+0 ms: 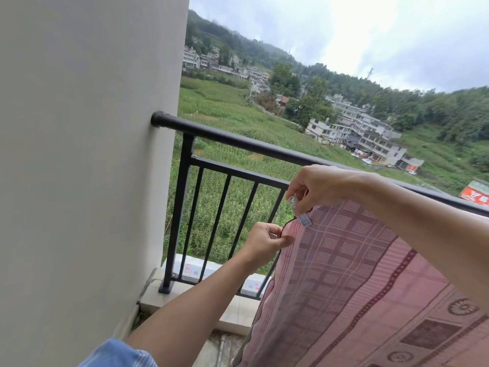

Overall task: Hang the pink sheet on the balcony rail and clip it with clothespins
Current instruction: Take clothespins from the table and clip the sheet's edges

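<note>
Head view: right hand pinches clothespin at sheet corner near rail, left hand pinches the edge; a shallow bite on cloth alone could let sheet slide off.

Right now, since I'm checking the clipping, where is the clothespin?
Head view, right of centre: the right hand pinches the pale clothespin at the top-left corner of the pink sheet, just below the balcony rail, above the left hand.

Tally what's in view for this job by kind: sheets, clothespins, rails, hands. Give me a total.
pink sheet: 1
clothespin: 1
balcony rail: 1
hands: 2 (left hand, right hand)
Total: 5
</note>
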The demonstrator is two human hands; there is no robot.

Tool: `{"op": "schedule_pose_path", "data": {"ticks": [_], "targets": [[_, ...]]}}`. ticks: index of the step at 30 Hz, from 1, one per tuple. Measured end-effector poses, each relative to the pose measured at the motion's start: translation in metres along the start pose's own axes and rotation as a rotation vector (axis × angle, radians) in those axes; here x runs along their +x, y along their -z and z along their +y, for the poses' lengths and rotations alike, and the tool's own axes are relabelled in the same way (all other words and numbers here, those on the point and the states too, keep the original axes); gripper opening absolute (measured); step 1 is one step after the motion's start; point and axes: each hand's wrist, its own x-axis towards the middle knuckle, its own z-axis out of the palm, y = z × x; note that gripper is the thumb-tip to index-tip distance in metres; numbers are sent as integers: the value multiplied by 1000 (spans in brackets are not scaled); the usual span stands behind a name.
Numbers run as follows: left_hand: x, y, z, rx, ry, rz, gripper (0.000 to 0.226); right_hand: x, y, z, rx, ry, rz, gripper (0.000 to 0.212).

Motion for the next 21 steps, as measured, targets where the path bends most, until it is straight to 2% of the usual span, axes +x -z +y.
{"op": "schedule_pose_path", "data": {"ticks": [4, 7, 8, 10, 12, 14, 17, 21], "targets": [[-1, 2, 1, 4, -1, 28, 23, 1, 1, -2, 14, -1, -20, 41], [-4, 10, 1, 39, 52, 44, 18, -2, -1, -2, 67, 7, -34, 55], [-6, 17, -2, 33, 116, 50, 13, -3, -2, -2, 118, 37, 11, 60], [-8, 39, -15, 11, 273, 93, 15, -6, -7, -4, 200, 134, 233, 56], [-14, 62, -26, -45, 380, 189, 23, -13, -19, -11, 265, 217, 495, 39], [-24, 79, -33, -143, 410, 299, 26, -21, -42, -22, 380, 277, 603, 22], [-42, 93, -42, -147, 399, 363, 24, -25, -99, -37, 605, 259, 494, 11], [-60, 99, -57, 74, 398, 413, 22, -10, -200, -45, 796, 82, 272, 11]]}}
